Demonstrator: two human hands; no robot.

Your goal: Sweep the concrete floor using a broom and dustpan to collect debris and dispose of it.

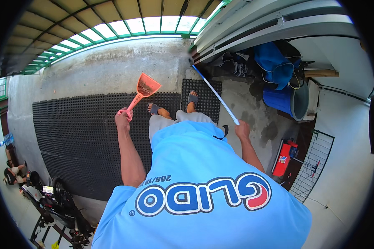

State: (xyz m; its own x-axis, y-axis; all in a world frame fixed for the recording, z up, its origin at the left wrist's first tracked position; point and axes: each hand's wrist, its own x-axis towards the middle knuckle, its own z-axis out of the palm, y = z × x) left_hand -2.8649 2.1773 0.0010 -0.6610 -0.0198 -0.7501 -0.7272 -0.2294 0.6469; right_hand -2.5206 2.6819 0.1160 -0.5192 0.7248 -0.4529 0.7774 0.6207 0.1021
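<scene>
My left hand [123, 119] grips the handle of a pink plastic dustpan [145, 88], held out in front of me to the left. Dirt and debris lie in its pan. A long blue-and-white handle [216, 93] is in my right hand [243, 129], fingers closed around its near end. It slants away towards the foot of the far wall, ending in a small dark head [191, 62] whose kind I cannot make out. Under my sandalled feet, black rubber mats [81, 133] cover part of the concrete floor [118, 65].
A blue barrel [279, 98] lies tipped at the right, below a blue cloth or bag [272, 63]. Nearby are a red box [282, 160] and a wire rack [314, 165]. At lower left stands a motorcycle [57, 202], with a person [15, 175] beyond. Green railings [118, 37] top the wall.
</scene>
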